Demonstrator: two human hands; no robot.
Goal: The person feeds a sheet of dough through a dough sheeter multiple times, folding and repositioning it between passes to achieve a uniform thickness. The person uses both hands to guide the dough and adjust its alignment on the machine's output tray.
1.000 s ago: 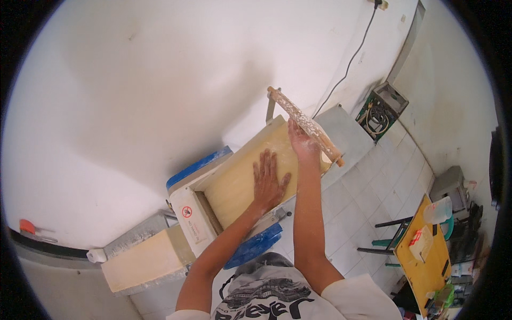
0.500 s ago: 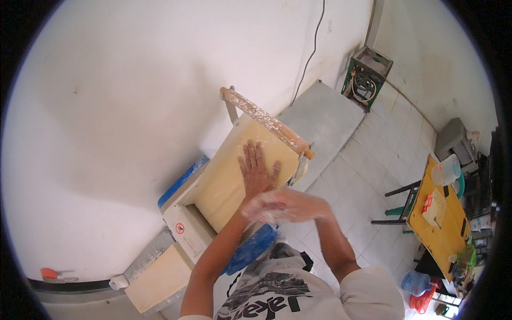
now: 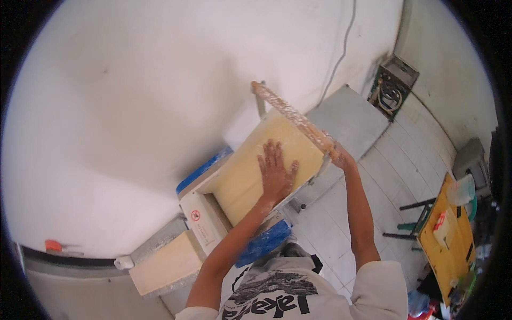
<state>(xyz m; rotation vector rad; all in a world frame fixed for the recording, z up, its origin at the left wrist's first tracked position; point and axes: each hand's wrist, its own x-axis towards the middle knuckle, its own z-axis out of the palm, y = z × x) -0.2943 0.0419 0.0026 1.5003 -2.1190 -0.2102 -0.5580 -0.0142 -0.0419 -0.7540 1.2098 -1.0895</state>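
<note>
My left hand (image 3: pixel 277 178) lies flat, fingers spread, on a smooth pale yellow sheet that looks like dough (image 3: pixel 240 176). That sheet covers the sloping top of a white and blue rolling machine (image 3: pixel 205 224). Across the machine's upper end runs a wooden rolling pin (image 3: pixel 290 113), patchy with white flour and resting on metal brackets. At the pin's right end, my right hand (image 3: pixel 343 156) is closed around it, its fingers partly hidden behind the wood. Both hands carry traces of flour.
A cream slab (image 3: pixel 168 261) rests on a floury tray at the machine's lower end. Beyond the pin stands a grey metal surface (image 3: pixel 349 114), with a crate holding a coiled hose (image 3: pixel 392 88) past it. A yellow table (image 3: pixel 440 237) stands at right; a white wall borders the left.
My right hand has moved from above my left wrist, up and right to the rolling pin's end, and closed on it. My left hand stays flat on the sheet. The view has shifted.
</note>
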